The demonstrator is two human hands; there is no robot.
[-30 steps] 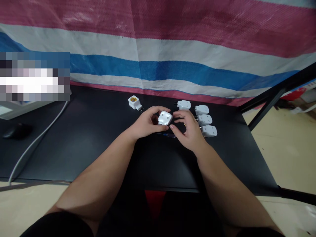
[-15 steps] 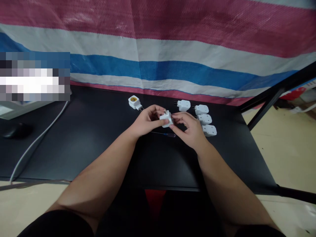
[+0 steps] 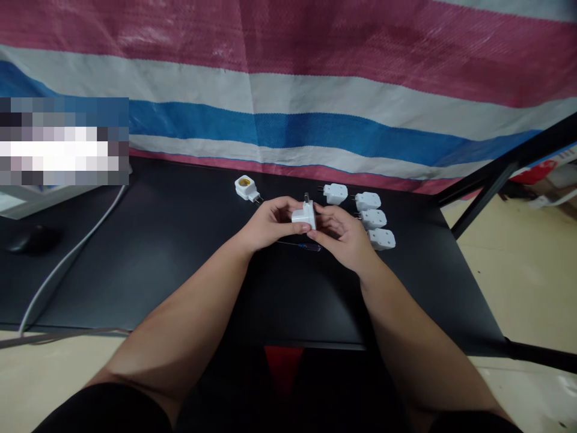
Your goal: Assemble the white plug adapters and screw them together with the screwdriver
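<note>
Far to the left of the white plug, a black mouse is sitting on the black table, and a white cord is running past it. Closer to the white plug, a small plug with a yellow middle is lying down. The left hand and the right hand are both gripping the white plug up off the table, with its metal pin pointing up. A thin tool is lying just below it. Four more white plugs are sitting to its right.
</note>
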